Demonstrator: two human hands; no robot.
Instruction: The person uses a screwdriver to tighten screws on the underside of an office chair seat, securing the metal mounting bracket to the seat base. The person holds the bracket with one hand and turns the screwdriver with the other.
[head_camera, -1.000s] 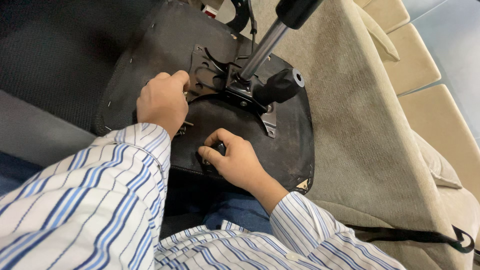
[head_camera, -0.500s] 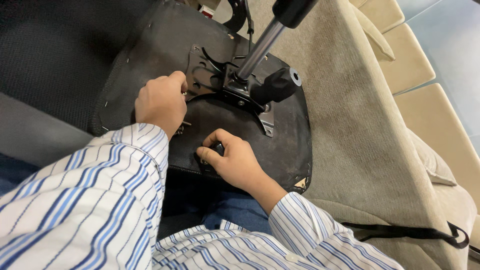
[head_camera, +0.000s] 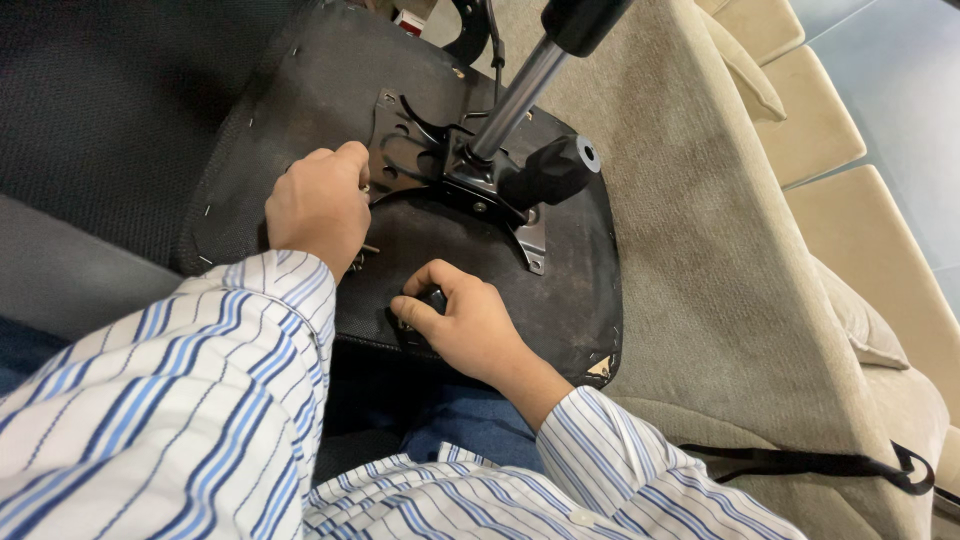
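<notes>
An upturned office chair seat with a black fabric underside lies across my lap. A black metal mounting plate is fixed to it, with a chrome gas cylinder rising from it and a black knob at its side. My left hand is closed at the plate's left edge, pinching a small metal part that is mostly hidden. My right hand grips a small black handle on the seat's near edge.
A beige upholstered sofa runs along the right, with cushions at the far right. A black strap lies on the sofa at lower right. Another dark mesh chair part fills the upper left.
The view has drifted slightly, and the seat sits a little higher and further left in the frame. Both hands keep their grips in the same places.
</notes>
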